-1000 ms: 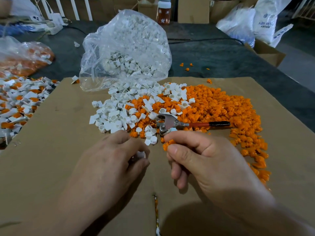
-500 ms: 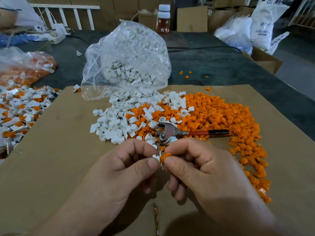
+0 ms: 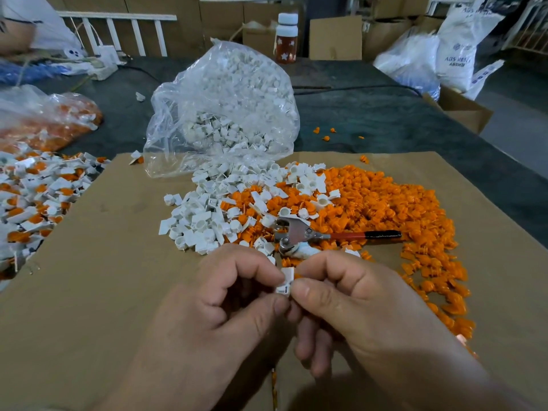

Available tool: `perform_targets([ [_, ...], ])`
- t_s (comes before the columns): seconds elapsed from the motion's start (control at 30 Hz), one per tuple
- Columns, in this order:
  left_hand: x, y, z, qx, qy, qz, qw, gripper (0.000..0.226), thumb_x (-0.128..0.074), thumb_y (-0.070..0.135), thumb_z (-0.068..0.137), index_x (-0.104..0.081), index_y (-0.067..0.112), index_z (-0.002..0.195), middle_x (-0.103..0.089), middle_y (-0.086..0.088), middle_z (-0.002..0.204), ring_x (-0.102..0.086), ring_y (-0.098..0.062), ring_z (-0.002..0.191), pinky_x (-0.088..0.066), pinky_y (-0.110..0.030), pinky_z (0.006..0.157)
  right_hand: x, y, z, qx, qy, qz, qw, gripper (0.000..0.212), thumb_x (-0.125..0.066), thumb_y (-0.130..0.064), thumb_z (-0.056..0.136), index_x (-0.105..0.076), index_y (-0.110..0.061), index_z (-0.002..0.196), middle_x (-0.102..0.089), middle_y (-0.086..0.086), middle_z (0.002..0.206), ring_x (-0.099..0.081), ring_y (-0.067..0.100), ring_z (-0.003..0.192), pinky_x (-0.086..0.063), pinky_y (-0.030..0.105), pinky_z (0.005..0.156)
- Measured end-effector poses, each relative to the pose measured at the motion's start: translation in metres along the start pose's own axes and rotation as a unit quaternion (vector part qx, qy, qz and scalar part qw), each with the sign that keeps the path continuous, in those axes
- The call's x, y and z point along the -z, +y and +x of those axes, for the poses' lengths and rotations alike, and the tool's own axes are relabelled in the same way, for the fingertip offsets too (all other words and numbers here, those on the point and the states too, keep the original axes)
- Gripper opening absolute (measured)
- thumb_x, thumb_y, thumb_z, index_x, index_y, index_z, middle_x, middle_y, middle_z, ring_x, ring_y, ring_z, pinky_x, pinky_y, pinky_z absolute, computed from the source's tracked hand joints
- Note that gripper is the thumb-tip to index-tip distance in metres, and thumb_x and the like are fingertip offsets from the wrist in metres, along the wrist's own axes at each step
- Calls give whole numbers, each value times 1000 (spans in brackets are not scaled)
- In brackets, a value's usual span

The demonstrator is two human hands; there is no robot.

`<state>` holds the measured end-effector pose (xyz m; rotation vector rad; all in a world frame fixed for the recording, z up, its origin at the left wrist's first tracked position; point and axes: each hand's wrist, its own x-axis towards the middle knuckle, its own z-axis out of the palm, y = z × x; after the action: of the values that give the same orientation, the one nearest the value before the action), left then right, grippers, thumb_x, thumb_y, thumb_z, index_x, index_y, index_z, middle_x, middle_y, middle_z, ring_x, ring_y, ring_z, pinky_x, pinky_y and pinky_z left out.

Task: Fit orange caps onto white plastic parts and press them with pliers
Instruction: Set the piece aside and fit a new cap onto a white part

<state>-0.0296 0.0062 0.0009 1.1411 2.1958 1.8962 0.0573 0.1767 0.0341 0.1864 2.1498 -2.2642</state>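
Hands (image 3: 225, 307) (image 3: 350, 304) closer together, pinching white part (image 3: 285, 283), perhaps capped

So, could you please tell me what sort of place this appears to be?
Probably a small assembly workshop or warehouse: heaps of orange caps and white plastic parts on cardboard, pliers among them, and cartons and sacks behind.
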Motion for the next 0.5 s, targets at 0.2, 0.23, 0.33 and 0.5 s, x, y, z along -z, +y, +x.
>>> perform_targets([
  [0.2, 0, 0, 0, -6, 4, -4, 1000, 24, -76, 48, 76, -68, 36, 95, -68, 1, 98, -66, -26, 83, -55, -50, 70, -1, 2, -2, 69, 24, -72, 995, 18, -62, -46, 84, -67, -30, 90, -69, 7, 64, -64, 20, 47, -50, 35, 47],
  [0.23, 0, 1, 0, 7, 7, -12, 1000, 28, -76, 53, 75, -69, 35, 95, -68, 1, 97, -67, -25, 82, -55, -50, 70, -1, 3, -2, 78, 30, -84, 993, 19, -62, -47, 84, -66, -30, 91, -69, 6, 64, -64, 20, 48, -51, 35, 47],
  [0.33, 1, 5, 1, 14, 16, 14, 1000, 24, -73, 51, 71, -69, 39, 92, -71, 5, 97, -69, -19, 83, -57, -38, 69, -1, 6, -2, 82, 24, -85, 993, 19, -61, -45, 85, -66, -30, 95, -70, 5, 67, -66, 20, 52, -52, 35, 50],
  [0.5, -1, 9, 3, -29, 29, 27, 999, 18, -72, 40, 73, -68, 41, 90, -71, 7, 98, -69, -19, 87, -56, -33, 70, -2, 8, -1, 85, 16, -49, 995, 22, -61, -46, 85, -67, -31, 99, -71, 8, 72, -66, 22, 54, -53, 40, 51],
])
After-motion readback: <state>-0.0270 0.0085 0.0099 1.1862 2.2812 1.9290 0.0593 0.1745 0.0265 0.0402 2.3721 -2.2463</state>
